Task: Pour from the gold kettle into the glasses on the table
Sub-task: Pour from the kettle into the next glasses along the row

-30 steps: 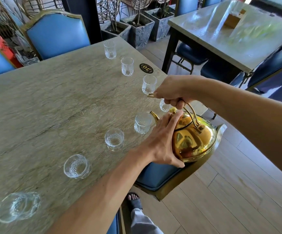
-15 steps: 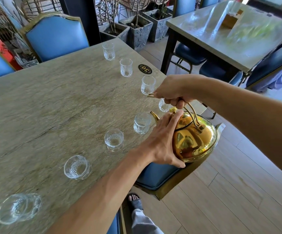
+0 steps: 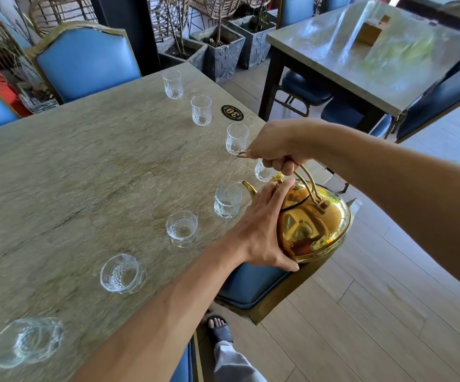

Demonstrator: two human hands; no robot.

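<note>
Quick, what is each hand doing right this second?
Left hand: open, palm flat against the gold kettle, fingers on the lid.
Right hand: closed around the kettle's handle, holding it tilted.

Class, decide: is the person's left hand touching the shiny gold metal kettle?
Touching. The head view shows the left hand pressed flat against the gold kettle, fingertips by the lid.

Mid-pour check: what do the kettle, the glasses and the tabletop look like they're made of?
Gold kettle: polished metal, probably brass-toned or plated; it mirrors the room. Glasses, like the one at the spout: clear cut glass with a faceted pattern, possibly moulded. Tabletop: matte, grey-green, veined like stone, perhaps a laminate.
</note>
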